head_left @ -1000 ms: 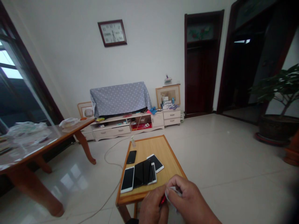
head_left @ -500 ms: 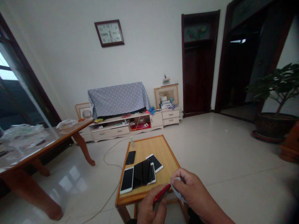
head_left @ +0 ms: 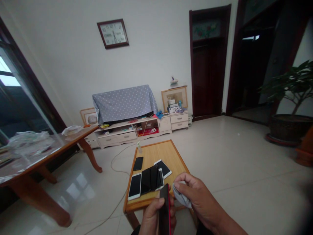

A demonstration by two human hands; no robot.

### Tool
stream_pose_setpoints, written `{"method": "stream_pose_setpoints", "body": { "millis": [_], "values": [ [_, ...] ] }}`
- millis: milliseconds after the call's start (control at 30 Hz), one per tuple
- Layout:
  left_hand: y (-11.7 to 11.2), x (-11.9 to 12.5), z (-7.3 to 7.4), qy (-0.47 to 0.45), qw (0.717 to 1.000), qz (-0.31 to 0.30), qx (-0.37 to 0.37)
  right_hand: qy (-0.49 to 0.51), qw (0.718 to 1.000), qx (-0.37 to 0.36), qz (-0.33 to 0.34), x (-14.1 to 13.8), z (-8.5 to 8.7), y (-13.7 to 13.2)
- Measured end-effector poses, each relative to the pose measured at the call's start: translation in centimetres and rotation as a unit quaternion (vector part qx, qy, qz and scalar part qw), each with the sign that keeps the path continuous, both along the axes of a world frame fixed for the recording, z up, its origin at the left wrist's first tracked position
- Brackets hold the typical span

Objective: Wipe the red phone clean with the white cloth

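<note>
The red-edged phone (head_left: 164, 210) in the left grip (head_left: 149, 218) is cut off at the bottom edge; the right grip (head_left: 199, 199) partly hides a pale cloth (head_left: 181, 197).

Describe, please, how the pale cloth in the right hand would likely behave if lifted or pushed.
The pale cloth is probably floppy, as it hangs in folds from the right hand. It looks light, since a pinch seems enough to hold it. Being bunched and creased, it would likely crumple rather than roll.
</note>
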State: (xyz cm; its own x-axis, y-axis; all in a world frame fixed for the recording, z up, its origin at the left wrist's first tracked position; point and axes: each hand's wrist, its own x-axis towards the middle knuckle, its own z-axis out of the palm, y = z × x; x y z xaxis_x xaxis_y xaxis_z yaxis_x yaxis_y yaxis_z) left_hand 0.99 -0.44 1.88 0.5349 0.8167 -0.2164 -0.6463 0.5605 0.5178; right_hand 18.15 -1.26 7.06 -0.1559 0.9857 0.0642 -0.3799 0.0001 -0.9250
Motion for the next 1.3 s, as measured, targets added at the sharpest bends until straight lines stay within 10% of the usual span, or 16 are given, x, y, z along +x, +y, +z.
{"method": "stream_pose_setpoints", "body": {
  "millis": [167,533,1033,1300],
  "values": [
    [0.2,0.0,-0.5,-0.033,0.996,-0.083,-0.009,-0.012,1.000,0.019,0.021,-0.6,0.8,0.7],
    [-0.1,0.6,0.9,-0.017,0.994,0.010,-0.110,-0.275,0.950,0.141,-0.038,-0.7,1.2,-0.5],
    [-0.3,0.5,1.7,-0.107,0.988,-0.053,-0.098,-0.313,0.932,0.164,-0.075,-0.4,2.0,-0.2],
    [-0.5,1.2,3.2,-0.077,0.986,0.014,-0.145,-0.322,0.924,0.199,-0.054,-0.8,2.5,-0.9]
  ]
}}
